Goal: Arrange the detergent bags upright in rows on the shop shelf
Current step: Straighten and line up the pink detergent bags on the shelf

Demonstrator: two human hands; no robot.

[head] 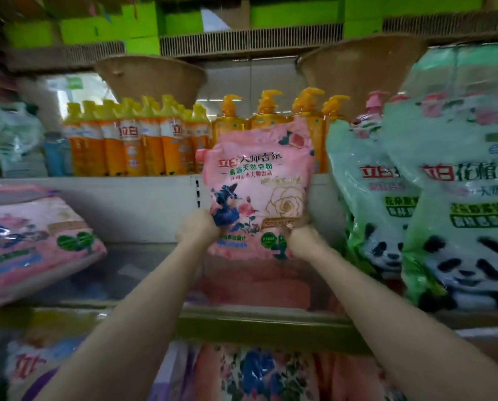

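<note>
Pink floral detergent bag [257, 192] upright above shelf [270, 319].

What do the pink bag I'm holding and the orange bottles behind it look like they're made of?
Pink bag: probably thin, flexible plastic film with a glossy printed face; it crumples and creases where both hands grip it. Orange bottles: probably rigid plastic, smooth and a bit shiny, with yellow caps and paper or film labels. Blur leaves finer detail open.

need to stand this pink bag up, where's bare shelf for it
Bare shelf lies between the flat pink bags on the left and the held pink bag. Crowded on the right, where the green panda bags stand packed.
</note>
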